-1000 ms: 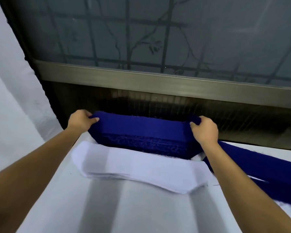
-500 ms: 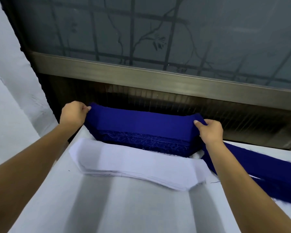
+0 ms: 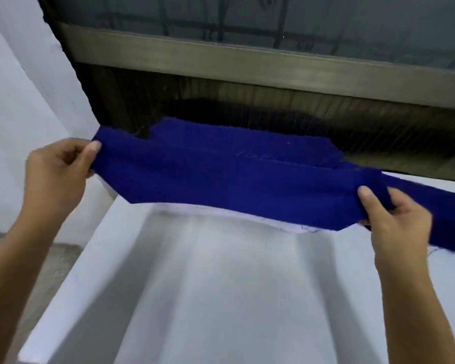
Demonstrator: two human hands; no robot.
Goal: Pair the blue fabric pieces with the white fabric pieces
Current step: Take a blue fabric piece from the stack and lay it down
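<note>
I hold one long blue fabric piece (image 3: 221, 185) stretched out flat above the table. My left hand (image 3: 55, 177) pinches its left end between thumb and fingers. At the other end my right hand (image 3: 397, 222) pinches the cloth the same way. The piece hangs over the stack of white fabric pieces (image 3: 286, 225) and hides most of it; only a thin white edge shows below the blue. Behind it a stack of blue pieces (image 3: 247, 143) lies at the table's far edge. More blue fabric (image 3: 447, 214) trails off to the right.
The white table (image 3: 221, 298) runs toward me, its left edge (image 3: 71, 271) dropping to the floor. A dark window frame (image 3: 247, 64) and sill stand right behind the fabric stacks. A white wall (image 3: 24, 88) is on the left.
I have lifted a blue piece off the blue stack and drawn it toward me, over the white stack. Both hands moved nearer and farther apart.
</note>
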